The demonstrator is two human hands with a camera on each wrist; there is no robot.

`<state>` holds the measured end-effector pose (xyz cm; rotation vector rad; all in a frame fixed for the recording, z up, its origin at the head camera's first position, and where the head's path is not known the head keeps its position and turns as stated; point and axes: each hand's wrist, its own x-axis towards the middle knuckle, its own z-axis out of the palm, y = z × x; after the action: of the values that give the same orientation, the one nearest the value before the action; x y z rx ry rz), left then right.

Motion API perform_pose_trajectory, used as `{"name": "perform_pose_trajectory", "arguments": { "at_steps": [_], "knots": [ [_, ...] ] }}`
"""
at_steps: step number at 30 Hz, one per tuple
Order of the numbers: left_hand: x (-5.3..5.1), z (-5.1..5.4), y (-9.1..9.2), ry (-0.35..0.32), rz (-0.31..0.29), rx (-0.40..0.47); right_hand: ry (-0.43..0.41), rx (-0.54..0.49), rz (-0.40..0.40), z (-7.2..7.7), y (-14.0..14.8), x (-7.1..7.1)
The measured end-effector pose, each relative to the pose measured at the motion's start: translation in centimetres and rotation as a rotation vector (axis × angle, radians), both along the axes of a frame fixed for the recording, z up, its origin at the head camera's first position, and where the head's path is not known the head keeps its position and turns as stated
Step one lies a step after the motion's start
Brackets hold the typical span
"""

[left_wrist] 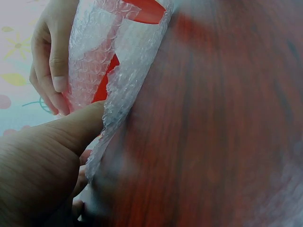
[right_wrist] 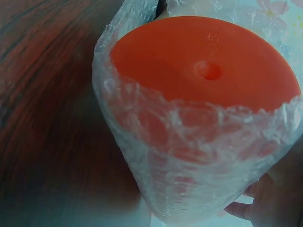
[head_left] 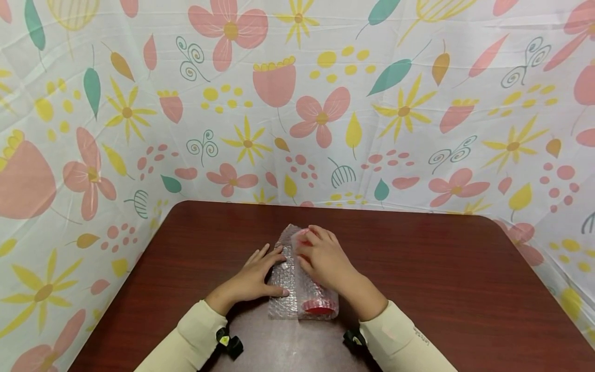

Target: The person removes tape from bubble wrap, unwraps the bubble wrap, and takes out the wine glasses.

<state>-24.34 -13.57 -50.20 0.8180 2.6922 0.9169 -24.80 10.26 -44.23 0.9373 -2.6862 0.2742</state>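
Bubble wrap (head_left: 283,306) lies on the table, rolled round a cylinder-shaped object whose red round end (head_left: 321,307) faces the near edge. In the right wrist view that red end (right_wrist: 165,56) has a small round dimple, and the wrap covers its lower part and the side. My right hand (head_left: 327,263) grips the wrapped object from above near its far end, fingers curled over it. My left hand (head_left: 251,281) rests on the left, flat part of the wrap with fingers and thumb spread. What the wrapped object is, I cannot tell.
A dark reddish-brown wooden table (head_left: 418,274) with rounded far corners lies under both hands. A white cloth (head_left: 400,155) printed with flowers and leaves hangs behind and at the sides. Black straps with small devices (head_left: 230,343) sit at both wrists.
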Motion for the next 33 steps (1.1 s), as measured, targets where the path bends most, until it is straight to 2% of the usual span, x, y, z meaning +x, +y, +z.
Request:
{"name": "perform_pose_trajectory", "arguments": {
  "at_steps": [9, 20, 33],
  "knots": [
    [0.0, -0.1, 0.0, 0.013, 0.0, -0.004, -0.011, -0.033, 0.019, 0.1, 0.5, -0.1],
    [-0.1, -0.3, 0.0, 0.018, 0.006, -0.006, 0.022, -0.029, 0.022, 0.0, 1.0, -0.1],
    [-0.1, -0.3, 0.0, 0.008, 0.005, -0.004, 0.025, -0.019, -0.003, -0.1, 1.3, 0.0]
  ]
}}
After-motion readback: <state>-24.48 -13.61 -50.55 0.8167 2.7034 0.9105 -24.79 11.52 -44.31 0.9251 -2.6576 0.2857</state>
